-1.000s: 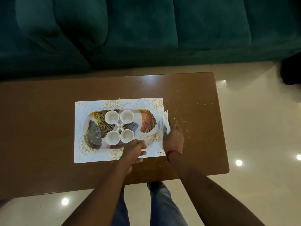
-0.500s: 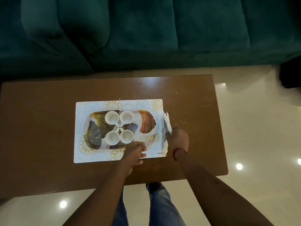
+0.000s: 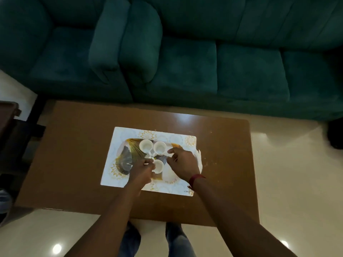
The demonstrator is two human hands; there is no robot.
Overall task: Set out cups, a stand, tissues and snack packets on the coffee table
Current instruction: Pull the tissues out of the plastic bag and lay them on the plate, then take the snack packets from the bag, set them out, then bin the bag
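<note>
A leaf-patterned tray (image 3: 126,160) lies on a white placemat (image 3: 118,138) on the brown coffee table (image 3: 78,145). Three white cups show on it: two at the back (image 3: 146,145) (image 3: 160,147) and one in front (image 3: 158,166). My left hand (image 3: 142,171) is curled over the spot left of the front cup, fingers closed on a fourth cup that is mostly hidden. My right hand (image 3: 182,163) hovers over the tray's right half, fingers apart and bent toward the cups, holding nothing I can make out. A white tissue (image 3: 199,157) peeks out just right of that hand.
A dark teal sofa (image 3: 185,62) runs along the table's far side. A dark side table (image 3: 7,115) stands at the far left. My legs in jeans (image 3: 174,238) are at the near table edge. Crumbs speckle the wood right of the mat.
My right hand left the tissue at the mat's right edge and moved left over the tray. My left hand moved from the tray's front rim up onto the cups. The view shifted.
</note>
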